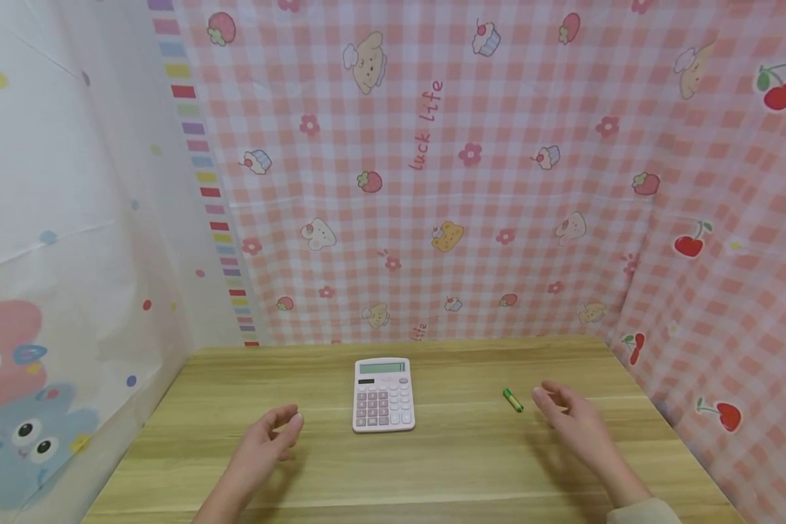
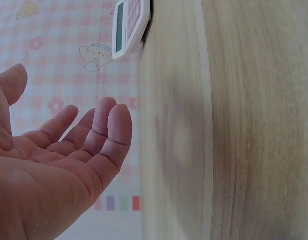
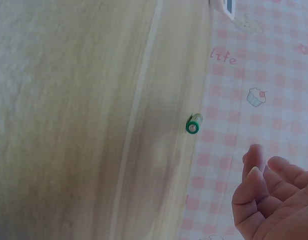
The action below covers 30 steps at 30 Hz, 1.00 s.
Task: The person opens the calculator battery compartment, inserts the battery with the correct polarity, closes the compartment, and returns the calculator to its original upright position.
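Note:
A pale pink calculator lies face up on the wooden table, its grey display at the far end. To its right is a small green battery, lying at a slant; in the right wrist view one round end of the battery faces the camera. My left hand hovers over the table left of the calculator, fingers loosely bent and holding nothing. Just right of the battery, my right hand is held above the table, relaxed, with nothing in it.
The wood-grain table reaches back to a pink checked curtain with printed animals and fruit. A white printed sheet hangs along the left side, and more checked cloth closes off the right.

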Each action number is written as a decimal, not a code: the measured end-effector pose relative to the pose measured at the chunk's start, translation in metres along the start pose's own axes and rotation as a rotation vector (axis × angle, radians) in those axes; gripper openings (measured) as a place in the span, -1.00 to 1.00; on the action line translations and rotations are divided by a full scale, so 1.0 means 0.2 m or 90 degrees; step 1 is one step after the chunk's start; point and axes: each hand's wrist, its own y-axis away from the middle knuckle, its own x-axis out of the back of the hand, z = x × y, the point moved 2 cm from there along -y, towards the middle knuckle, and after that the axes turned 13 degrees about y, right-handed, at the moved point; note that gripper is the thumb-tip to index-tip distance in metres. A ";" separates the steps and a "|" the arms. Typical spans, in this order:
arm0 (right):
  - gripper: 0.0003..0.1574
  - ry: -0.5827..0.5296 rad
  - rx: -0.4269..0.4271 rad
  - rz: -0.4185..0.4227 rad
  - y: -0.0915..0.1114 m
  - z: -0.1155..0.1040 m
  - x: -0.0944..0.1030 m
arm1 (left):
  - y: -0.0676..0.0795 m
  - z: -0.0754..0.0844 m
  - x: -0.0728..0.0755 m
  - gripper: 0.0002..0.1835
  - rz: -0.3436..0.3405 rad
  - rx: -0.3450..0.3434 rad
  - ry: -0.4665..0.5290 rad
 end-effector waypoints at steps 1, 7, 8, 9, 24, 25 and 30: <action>-0.18 -0.004 0.002 -0.003 0.00 0.00 0.00 | 0.00 0.00 0.00 -0.21 -0.002 0.002 -0.001; -0.20 -0.019 0.009 -0.015 0.00 -0.03 -0.02 | 0.01 0.01 -0.01 -0.21 -0.008 0.003 -0.005; -0.20 -0.022 0.011 -0.016 0.00 -0.04 -0.03 | 0.01 0.01 -0.01 -0.20 -0.008 0.003 -0.006; -0.20 -0.026 0.013 -0.017 0.00 -0.04 -0.03 | 0.01 0.01 -0.01 -0.20 -0.008 0.004 -0.007; -0.23 -0.043 0.028 -0.032 0.00 -0.11 -0.06 | 0.00 0.00 -0.05 -0.21 -0.016 -0.003 -0.004; -0.23 -0.046 0.028 -0.036 0.00 -0.11 -0.07 | 0.00 0.00 -0.06 -0.21 -0.016 -0.002 -0.003; -0.23 -0.054 0.035 -0.049 0.00 -0.14 -0.09 | 0.00 -0.01 -0.07 -0.21 -0.022 -0.001 -0.004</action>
